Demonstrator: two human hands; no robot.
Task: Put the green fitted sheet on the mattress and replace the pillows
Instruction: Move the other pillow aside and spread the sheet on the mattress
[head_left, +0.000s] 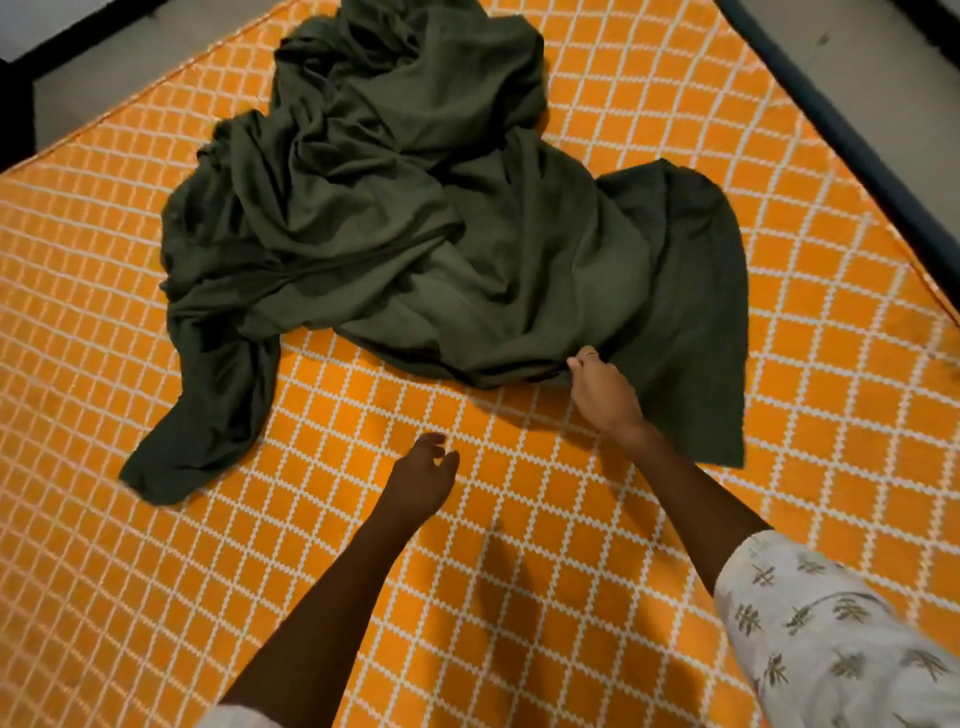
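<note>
Orange, white-gridded mattress (519, 545) fills the view. Nearest, the left hand (423, 480) hovers over it, fingers (434, 441) loosely curled, holding nothing. Just beyond, the right hand (602, 389) pinches the near edge of the crumpled green fitted sheet (415, 234), heaped mid-mattress.
</note>
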